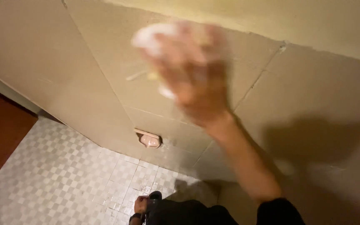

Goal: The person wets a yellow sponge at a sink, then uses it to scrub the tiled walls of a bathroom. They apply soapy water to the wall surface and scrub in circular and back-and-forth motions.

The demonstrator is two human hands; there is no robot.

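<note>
A beige tiled wall [84,62] fills most of the view, its large tiles split by thin grout lines, with a paler painted band above. Below it lies a floor [63,175] of small grey-and-white checkered tiles, and a dark red-brown panel [1,141] stands at the left edge. The right hand [188,71], blurred by motion, is raised against the wall with its fingers spread over a whitish cloth [155,35], pressing it flat to the tile. A pink soap dish [149,139] sits on the wall lower down. The left hand [140,205] hangs low near the floor, curled around a small dark object [155,196] that cannot be identified.
</note>
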